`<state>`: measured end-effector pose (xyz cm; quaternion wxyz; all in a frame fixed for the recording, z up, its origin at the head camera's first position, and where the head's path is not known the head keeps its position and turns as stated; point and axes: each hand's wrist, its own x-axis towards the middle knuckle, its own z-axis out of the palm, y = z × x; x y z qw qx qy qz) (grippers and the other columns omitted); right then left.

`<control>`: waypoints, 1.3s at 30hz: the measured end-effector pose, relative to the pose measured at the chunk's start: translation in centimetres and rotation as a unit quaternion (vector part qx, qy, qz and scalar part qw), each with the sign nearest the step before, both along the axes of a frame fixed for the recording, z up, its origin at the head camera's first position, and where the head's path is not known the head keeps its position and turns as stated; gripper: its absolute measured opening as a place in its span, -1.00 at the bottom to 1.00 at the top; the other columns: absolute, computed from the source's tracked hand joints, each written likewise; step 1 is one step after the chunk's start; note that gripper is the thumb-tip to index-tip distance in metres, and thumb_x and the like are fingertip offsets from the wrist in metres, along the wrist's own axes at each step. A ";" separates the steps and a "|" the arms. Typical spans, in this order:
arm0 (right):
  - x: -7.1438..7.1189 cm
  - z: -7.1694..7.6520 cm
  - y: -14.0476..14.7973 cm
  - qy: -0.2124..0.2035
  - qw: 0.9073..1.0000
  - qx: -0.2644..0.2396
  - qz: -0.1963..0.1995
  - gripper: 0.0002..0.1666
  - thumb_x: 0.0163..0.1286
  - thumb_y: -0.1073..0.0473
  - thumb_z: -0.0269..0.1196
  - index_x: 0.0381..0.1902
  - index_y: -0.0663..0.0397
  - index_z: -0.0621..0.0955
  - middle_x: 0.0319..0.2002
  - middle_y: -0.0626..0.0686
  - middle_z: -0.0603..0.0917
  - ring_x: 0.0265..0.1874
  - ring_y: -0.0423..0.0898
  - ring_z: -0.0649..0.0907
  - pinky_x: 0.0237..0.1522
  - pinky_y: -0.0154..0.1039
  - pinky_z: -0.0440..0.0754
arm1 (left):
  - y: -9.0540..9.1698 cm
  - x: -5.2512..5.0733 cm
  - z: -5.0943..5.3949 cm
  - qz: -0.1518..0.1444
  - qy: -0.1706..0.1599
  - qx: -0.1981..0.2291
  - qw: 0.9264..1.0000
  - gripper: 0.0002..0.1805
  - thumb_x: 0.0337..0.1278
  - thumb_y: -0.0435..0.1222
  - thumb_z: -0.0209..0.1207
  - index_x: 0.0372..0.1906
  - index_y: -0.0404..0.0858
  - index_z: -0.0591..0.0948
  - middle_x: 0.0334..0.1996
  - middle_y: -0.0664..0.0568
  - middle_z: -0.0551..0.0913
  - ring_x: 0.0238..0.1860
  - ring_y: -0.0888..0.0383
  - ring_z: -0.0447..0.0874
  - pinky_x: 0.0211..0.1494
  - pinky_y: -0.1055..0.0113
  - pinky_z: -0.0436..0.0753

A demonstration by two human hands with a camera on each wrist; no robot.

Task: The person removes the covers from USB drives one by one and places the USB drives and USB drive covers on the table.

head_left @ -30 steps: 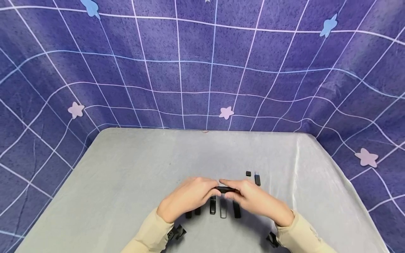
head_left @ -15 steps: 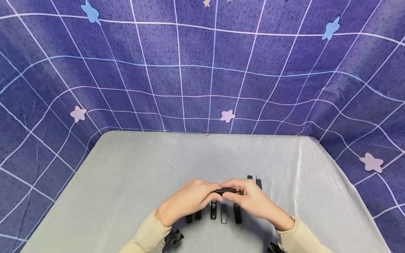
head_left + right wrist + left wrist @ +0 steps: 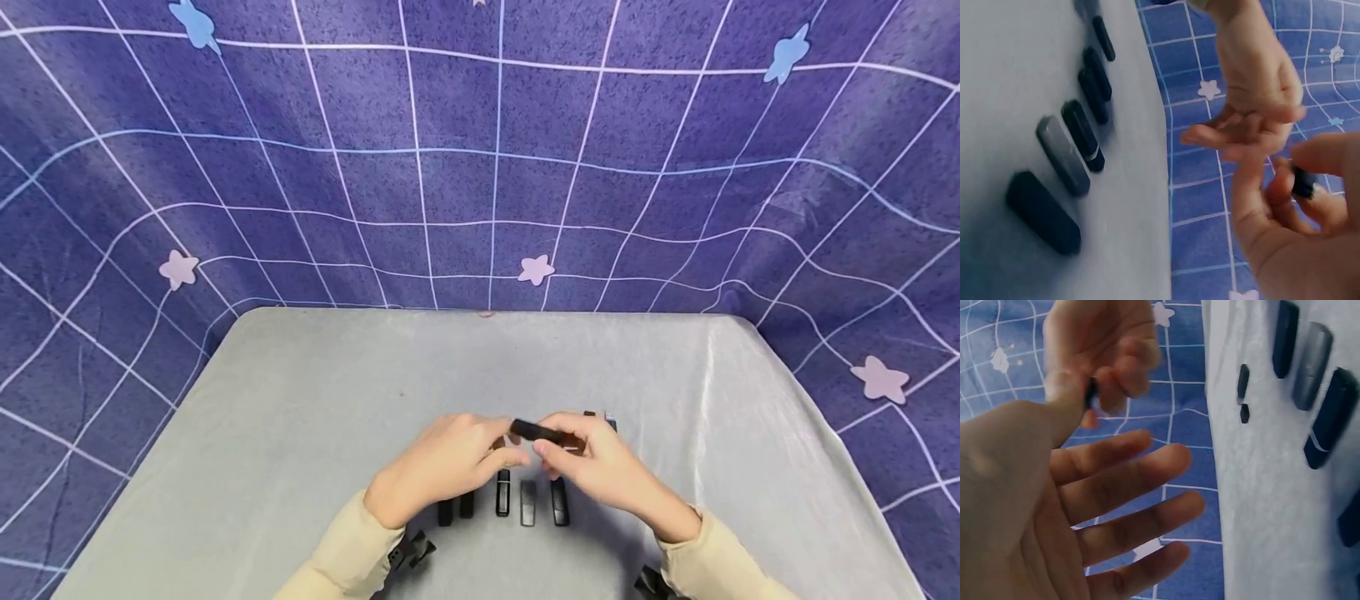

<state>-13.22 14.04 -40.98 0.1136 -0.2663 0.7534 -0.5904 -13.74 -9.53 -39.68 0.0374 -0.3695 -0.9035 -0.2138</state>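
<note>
My right hand [image 3: 600,467] pinches a black USB stick [image 3: 534,431] between thumb and fingers, above the table. Its left end points toward my left hand [image 3: 446,462]. The fingers of the left hand are spread and fairly straight in the left wrist view, with nothing held. Only a small dark part of the held stick [image 3: 1302,182] shows in the right wrist view; fingers cover the rest. Below the hands lie a grey stick [image 3: 528,503], a black stick with a pale band [image 3: 503,493] and a plain black stick [image 3: 560,502].
Two more black sticks [image 3: 446,512] lie at the row's left, partly under the left hand. Behind the right hand are a small black cap [image 3: 589,413] and an uncapped USB stick [image 3: 611,422]. A grey cloth covers the table [image 3: 337,375]; a purple curtain [image 3: 375,192] surrounds it.
Both hands held the black stick between them before. Now the left hand has let go and moved slightly apart, while the right hand keeps the stick and tilts it.
</note>
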 end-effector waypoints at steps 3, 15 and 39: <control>0.0 0.1 0.1 0.045 0.996 0.073 0.005 -0.85 0.50 0.20 0.28 -0.08 0.03 0.76 -0.30 0.06 0.75 -0.39 -0.22 0.70 -0.33 -0.23 0.74 | 0.3 -0.2 0.5 0.003 0.014 0.001 1.000 -0.60 0.45 0.16 0.09 -0.30 -0.05 0.63 -0.58 0.31 0.48 -0.58 0.40 0.36 -0.53 0.47 0.44; -0.6 1.4 0.7 0.132 0.976 0.166 0.040 -0.81 0.43 0.28 0.27 -0.28 -0.12 0.75 -0.50 -0.19 0.72 -0.56 -0.35 0.59 -0.47 -0.38 0.60 | 0.3 -0.5 0.3 -0.033 0.009 0.000 0.999 -0.54 0.50 0.06 0.10 -0.60 0.04 0.43 -0.68 0.35 0.23 -0.63 0.45 0.21 -0.57 0.54 0.26; 0.5 2.2 1.4 0.103 0.981 0.163 0.031 -0.82 0.44 0.27 0.26 -0.28 -0.11 0.75 -0.53 -0.13 0.73 -0.55 -0.36 0.62 -0.46 -0.37 0.60 | 0.7 -1.1 0.4 -0.101 -0.042 0.031 0.994 -0.53 0.54 -0.06 0.09 -0.61 -0.02 0.37 -0.67 0.35 0.19 -0.62 0.49 0.16 -0.57 0.62 0.15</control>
